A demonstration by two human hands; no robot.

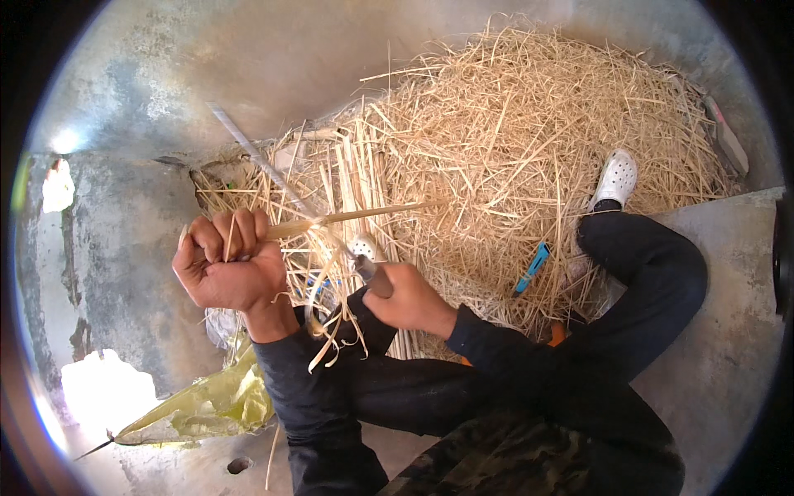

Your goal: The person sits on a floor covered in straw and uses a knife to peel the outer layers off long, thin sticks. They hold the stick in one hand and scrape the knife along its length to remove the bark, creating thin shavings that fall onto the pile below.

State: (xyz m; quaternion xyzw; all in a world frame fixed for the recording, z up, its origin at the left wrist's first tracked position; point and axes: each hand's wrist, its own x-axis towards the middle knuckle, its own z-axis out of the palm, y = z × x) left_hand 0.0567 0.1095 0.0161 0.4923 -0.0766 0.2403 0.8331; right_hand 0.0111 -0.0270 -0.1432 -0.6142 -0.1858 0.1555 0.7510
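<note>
My left hand (227,269) is clenched around a pale bamboo stick (356,217) that points to the right, with thin curled shavings hanging below the fist. My right hand (409,299) grips the dark handle of a knife (281,186); its long metal blade runs up and left, crossing the stick close to my left fist. Both forearms are in black sleeves. A bundle of split bamboo strips (351,178) lies just behind the hands.
A big heap of straw-like shavings (538,140) covers the concrete floor ahead. My bent leg in dark trousers ends in a white clog (616,176). A blue-handled tool (533,269) lies in the shavings. A yellow plastic sheet (207,405) lies lower left.
</note>
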